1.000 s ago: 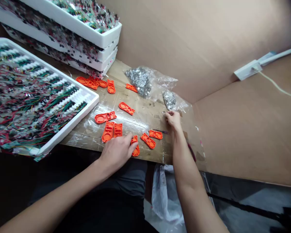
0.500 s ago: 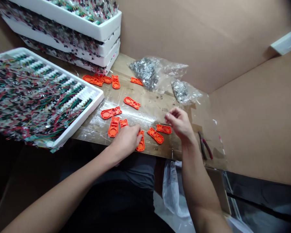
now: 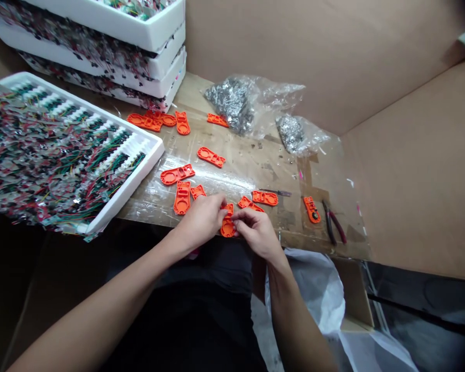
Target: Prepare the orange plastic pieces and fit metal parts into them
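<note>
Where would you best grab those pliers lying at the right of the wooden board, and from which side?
Probably by the two handles, one dark and one red, coming from the near edge of the board. The pliers lie with their handles spread toward that edge and their narrow head pointing away, so a hand can close around both without disturbing the orange plastic piece beside them.

Orange moulded plastic plate [image 3: 228,226]: elongated, round-ended, with circular recess at the near end. Lies lengthwise between the fingers [image 3: 243,219] of both hands, upper end partly hidden, seemingly pinched there.
</note>
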Motion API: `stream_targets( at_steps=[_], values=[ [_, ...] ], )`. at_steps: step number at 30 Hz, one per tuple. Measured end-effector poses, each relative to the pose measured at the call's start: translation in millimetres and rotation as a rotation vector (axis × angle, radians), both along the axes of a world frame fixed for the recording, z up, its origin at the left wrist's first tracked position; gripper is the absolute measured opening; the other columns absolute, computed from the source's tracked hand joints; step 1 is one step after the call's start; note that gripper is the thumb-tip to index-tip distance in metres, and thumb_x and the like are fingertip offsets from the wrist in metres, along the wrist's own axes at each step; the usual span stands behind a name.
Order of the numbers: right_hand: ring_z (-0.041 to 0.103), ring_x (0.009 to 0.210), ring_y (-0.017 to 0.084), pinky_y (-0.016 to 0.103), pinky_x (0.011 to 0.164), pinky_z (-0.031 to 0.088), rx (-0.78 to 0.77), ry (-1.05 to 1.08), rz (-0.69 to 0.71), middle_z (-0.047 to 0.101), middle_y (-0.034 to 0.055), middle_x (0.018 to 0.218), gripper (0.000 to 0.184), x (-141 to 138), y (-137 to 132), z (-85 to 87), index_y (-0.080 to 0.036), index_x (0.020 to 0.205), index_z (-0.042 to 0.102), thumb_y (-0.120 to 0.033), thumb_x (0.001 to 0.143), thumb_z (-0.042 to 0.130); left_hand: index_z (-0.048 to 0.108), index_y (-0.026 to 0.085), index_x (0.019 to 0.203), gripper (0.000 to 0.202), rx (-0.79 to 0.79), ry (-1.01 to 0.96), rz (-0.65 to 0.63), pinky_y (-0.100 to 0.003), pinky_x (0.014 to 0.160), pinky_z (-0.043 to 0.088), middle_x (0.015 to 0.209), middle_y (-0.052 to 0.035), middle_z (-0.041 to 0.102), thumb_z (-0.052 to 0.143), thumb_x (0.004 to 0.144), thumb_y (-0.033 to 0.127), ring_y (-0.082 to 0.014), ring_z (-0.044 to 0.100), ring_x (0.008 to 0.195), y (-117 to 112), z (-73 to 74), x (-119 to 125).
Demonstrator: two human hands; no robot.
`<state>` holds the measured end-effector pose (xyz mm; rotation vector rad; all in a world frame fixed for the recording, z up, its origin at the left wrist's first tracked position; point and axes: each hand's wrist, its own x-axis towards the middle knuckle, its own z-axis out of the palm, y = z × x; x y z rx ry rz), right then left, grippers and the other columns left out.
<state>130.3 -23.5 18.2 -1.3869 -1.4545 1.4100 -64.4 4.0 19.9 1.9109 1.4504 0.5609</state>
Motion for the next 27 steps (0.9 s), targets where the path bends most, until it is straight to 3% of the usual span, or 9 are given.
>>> stream_targets(
  at_steps=[5,10,12,15,27],
  values=[
    [0.067,0.063,0.015,0.028,0.057,0.061,-0.056,0.058,-0.042,0.071,-0.0002,0.083,0.013,-2.9,2.3,-1.2,-0.022,0.093,0.075,-0.031,0.085,0.079,0.072,0.017,0.102,0.011,0.038,-0.007,-0.007,-0.034,0.077,0.053,0.09,-0.0072,0.077,0.062,0.1,0.02,-0.0234,0.073,0.088,-4.5,-0.2,-2.8],
    [0.067,0.062,0.015,0.027,0.055,0.062,-0.052,0.029,-0.084,0.071,0.0004,0.081,0.021,-2.7,6.9,-5.6,-0.019,0.094,0.076,-0.038,0.086,0.081,0.068,0.017,0.106,0.021,0.351,0.124,-0.125,-0.029,0.067,0.05,0.104,-0.0076,0.071,0.048,0.109,0.023,-0.0184,0.068,0.084,-38.8,-5.9,-5.8],
    [0.066,0.061,0.014,0.026,0.054,0.062,-0.04,0.01,-0.093,0.069,0.0,0.081,0.022,-4.6,8.2,-5.8,-0.019,0.093,0.075,-0.039,0.086,0.081,0.068,0.018,0.112,0.021,0.467,0.229,-0.213,-0.03,0.059,0.047,0.111,-0.0079,0.07,0.048,0.109,0.022,-0.0192,0.066,0.086,-53.5,-12.7,-6.4],
    [0.062,0.058,0.013,0.025,0.048,0.059,-0.005,-0.021,-0.117,0.066,-0.0016,0.08,0.019,-9.6,9.8,-4.7,-0.021,0.09,0.071,-0.036,0.085,0.08,0.068,0.014,0.121,0.023,0.573,0.319,-0.28,-0.033,0.061,0.05,0.119,-0.0102,0.069,0.049,0.107,0.017,-0.0228,0.063,0.094,-65.9,-23.1,-6.2],
    [0.052,0.047,0.012,0.026,0.041,0.046,0.057,-0.156,-0.198,0.059,-0.0049,0.068,0.012,-25.7,1.1,-0.3,-0.025,0.084,0.061,-0.028,0.083,0.072,0.07,0.014,0.119,0.025,0.608,0.278,-0.251,-0.038,0.06,0.05,0.117,-0.0113,0.067,0.049,0.105,0.019,-0.0248,0.06,0.094,-70.0,-32.8,-3.4]
  ],
)
